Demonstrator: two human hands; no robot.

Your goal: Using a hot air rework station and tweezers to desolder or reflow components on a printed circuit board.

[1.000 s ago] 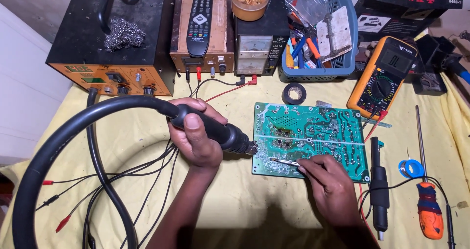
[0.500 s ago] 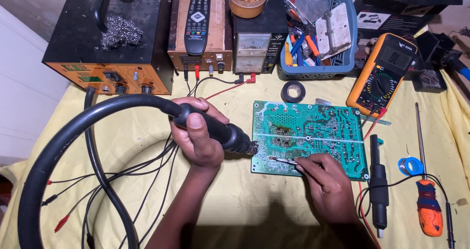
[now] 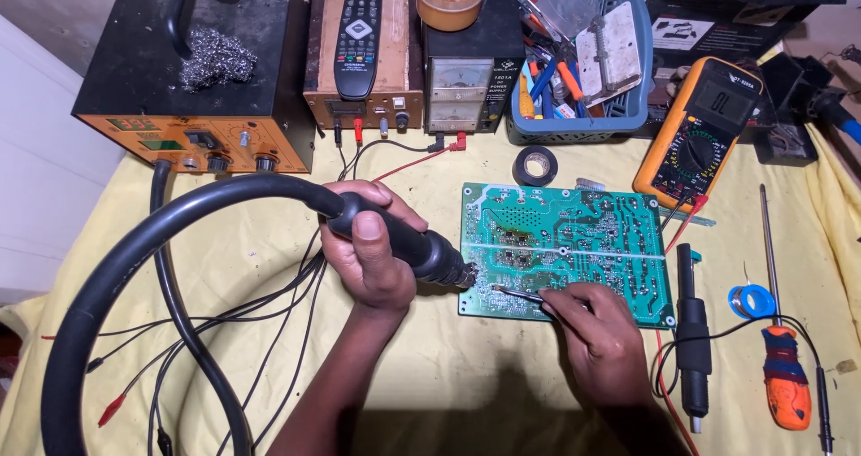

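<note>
Left hand (image 3: 372,254): clenched around the black hot-air wand (image 3: 421,251), nozzle at the lower left of the board.
Right hand (image 3: 599,330): pinching tweezers (image 3: 516,292), tips on the board just beside the nozzle.
Board (image 3: 574,236): green, lying flat on the yellow cloth (image 3: 430,375), unclamped.
Hose (image 3: 152,250): thick loop running from the wand back to the orange station (image 3: 193,133).
Risk: hose drag could likely swing the nozzle off its spot; a tweezer nudge may slide the loose board; lingering heat might scorch nearby parts or cloth.
</note>
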